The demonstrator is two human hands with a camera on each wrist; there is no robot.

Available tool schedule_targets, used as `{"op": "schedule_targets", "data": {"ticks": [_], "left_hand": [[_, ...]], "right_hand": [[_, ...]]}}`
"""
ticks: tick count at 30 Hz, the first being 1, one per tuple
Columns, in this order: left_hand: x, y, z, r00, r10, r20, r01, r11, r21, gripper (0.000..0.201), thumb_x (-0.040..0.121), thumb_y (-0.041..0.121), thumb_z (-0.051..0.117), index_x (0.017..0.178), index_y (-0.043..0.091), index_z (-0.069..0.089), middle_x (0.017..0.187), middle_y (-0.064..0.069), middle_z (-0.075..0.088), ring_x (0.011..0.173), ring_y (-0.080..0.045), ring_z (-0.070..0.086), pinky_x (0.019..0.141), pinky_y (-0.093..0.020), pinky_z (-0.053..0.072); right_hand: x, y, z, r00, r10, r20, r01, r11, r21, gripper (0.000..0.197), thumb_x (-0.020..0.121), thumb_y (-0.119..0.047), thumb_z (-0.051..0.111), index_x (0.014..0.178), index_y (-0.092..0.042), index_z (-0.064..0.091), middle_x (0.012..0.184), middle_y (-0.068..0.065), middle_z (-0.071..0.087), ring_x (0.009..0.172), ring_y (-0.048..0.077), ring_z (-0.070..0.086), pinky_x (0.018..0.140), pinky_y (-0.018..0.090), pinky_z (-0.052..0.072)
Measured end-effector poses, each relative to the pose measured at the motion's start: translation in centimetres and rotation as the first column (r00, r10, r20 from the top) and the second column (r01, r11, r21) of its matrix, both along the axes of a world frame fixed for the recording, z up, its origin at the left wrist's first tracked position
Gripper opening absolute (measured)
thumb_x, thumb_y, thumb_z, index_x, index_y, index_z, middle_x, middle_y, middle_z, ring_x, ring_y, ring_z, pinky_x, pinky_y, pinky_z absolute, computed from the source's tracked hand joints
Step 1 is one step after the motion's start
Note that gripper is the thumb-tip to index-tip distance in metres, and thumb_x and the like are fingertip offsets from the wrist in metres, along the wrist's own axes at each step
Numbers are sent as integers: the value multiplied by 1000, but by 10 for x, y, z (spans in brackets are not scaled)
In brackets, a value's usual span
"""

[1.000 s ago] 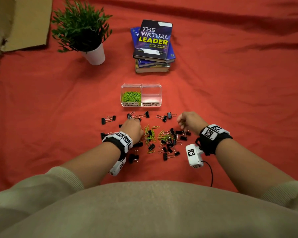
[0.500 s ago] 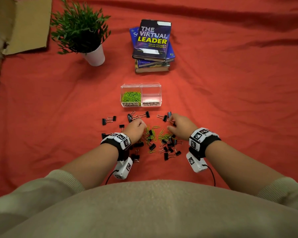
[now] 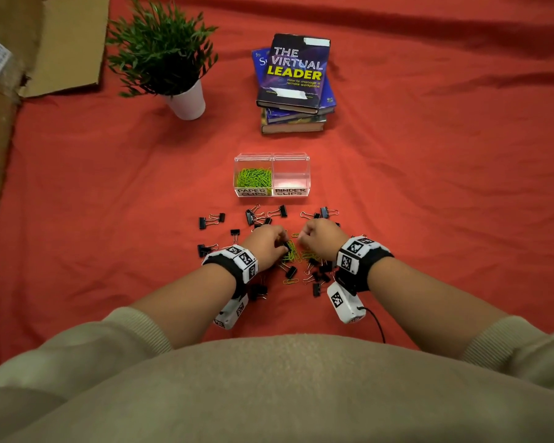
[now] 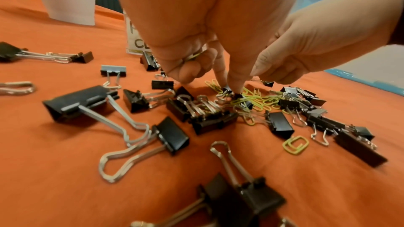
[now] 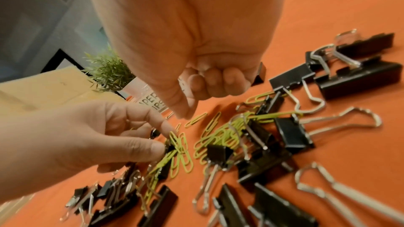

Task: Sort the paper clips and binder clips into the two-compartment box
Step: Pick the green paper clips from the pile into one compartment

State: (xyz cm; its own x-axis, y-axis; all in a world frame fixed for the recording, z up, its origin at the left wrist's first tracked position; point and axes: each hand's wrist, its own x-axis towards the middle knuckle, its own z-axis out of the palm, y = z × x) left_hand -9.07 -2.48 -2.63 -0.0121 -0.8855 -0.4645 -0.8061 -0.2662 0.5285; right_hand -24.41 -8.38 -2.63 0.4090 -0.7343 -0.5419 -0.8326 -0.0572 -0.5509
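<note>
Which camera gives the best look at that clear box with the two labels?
The head view: the two-compartment box shows whole, green paper clips in the left side, the right side empty, both labels readable. The left wrist view shows only a strip of one label behind the left hand; the right wrist view shows a sliver of label.

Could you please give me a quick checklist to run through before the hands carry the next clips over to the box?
1. Left hand has a grip: ok, its fingers pinch green paper clips in the pile.
2. Only paper clips in that pinch: cannot tell, a binder clip sits right against them.
3. Right hand has a clip: cannot tell, fingers curled, contents hidden.
4. Box open: ok.
5. Paper clips compartment has room: ok.
6. Binder clips compartment ready: ok, nothing visible inside.
</note>
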Motion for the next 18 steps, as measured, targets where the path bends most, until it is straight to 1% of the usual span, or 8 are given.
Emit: {"op": "schedule_targets", "data": {"ticks": [4, 6, 8, 11, 14, 15, 17, 18], "left_hand": [[-2, 0, -2, 1000, 25, 12, -25, 999, 29, 20, 84, 22, 67, 101, 13, 61, 106, -6, 62, 93, -20, 57, 74, -24, 39], [-4, 0, -1, 999, 47, -16, -46, 998, 37, 16, 84, 19, 67, 97, 12, 61, 103, -7, 63, 89, -19, 56, 72, -25, 40], [-3, 0, -1, 994, 85, -74, -82, 996, 43, 11, 84, 16, 67, 93, 11, 62, 99, -9, 66, 91, -23, 60, 77, -29, 45], [-1, -1, 1, 971, 179, -158, -170, 983, 72, 9, 85, 16, 67, 88, 16, 59, 96, -11, 68, 92, -24, 63, 82, -35, 49], [5, -3, 5, 946, 244, -214, -232, 969, 83, 12, 87, 22, 65, 82, 21, 54, 84, -8, 65, 76, -25, 58, 66, -31, 46], [6, -5, 8, 939, 262, -224, -250, 965, 82, 12, 88, 22, 64, 83, 19, 54, 82, -8, 63, 75, -24, 56, 64, -29, 45], [11, -8, 11, 929, 294, -225, -285, 956, 73, 10, 89, 21, 63, 85, 17, 55, 86, -16, 63, 80, -26, 58, 68, -33, 47], [15, -9, 12, 927, 305, -216, -297, 952, 69, 11, 89, 22, 63, 83, 18, 55, 84, -14, 62, 76, -25, 57, 66, -33, 46]], "right_hand": [[0, 1, -1, 999, 50, 18, -50, 999, 12, 10, 84, -20, 65, 91, -12, 66, 87, 2, 66, 79, 16, 59, 71, 27, 46], [2, 4, -4, 996, 84, 16, -85, 996, 24, 10, 83, -20, 66, 91, -14, 67, 78, -3, 62, 76, 15, 57, 68, 25, 43], [4, 7, -4, 995, 95, 17, -95, 995, 20, 8, 85, -21, 63, 87, -15, 68, 66, -7, 56, 70, 16, 55, 64, 25, 40], [5, 6, 1, 997, 67, 46, -68, 998, 19, 11, 89, -20, 58, 88, -12, 65, 66, -3, 56, 64, 16, 53, 60, 25, 39], [2, 4, 11, 995, 42, 88, -46, 998, 39, 10, 92, -19, 52, 86, -14, 59, 64, -7, 53, 56, 9, 48, 55, 24, 38], [1, 3, 15, 995, 50, 86, -54, 997, 50, 11, 93, -19, 49, 87, -14, 57, 64, -7, 52, 55, 8, 47, 52, 24, 38], [-3, 0, 20, 996, 56, 66, -61, 995, 77, 15, 95, -20, 44, 86, -13, 53, 65, -4, 50, 54, 10, 44, 49, 24, 35], [-5, -2, 22, 997, 34, 62, -40, 995, 91, 17, 95, -20, 41, 84, -13, 51, 65, -3, 49, 54, 11, 42, 49, 25, 34]]}}
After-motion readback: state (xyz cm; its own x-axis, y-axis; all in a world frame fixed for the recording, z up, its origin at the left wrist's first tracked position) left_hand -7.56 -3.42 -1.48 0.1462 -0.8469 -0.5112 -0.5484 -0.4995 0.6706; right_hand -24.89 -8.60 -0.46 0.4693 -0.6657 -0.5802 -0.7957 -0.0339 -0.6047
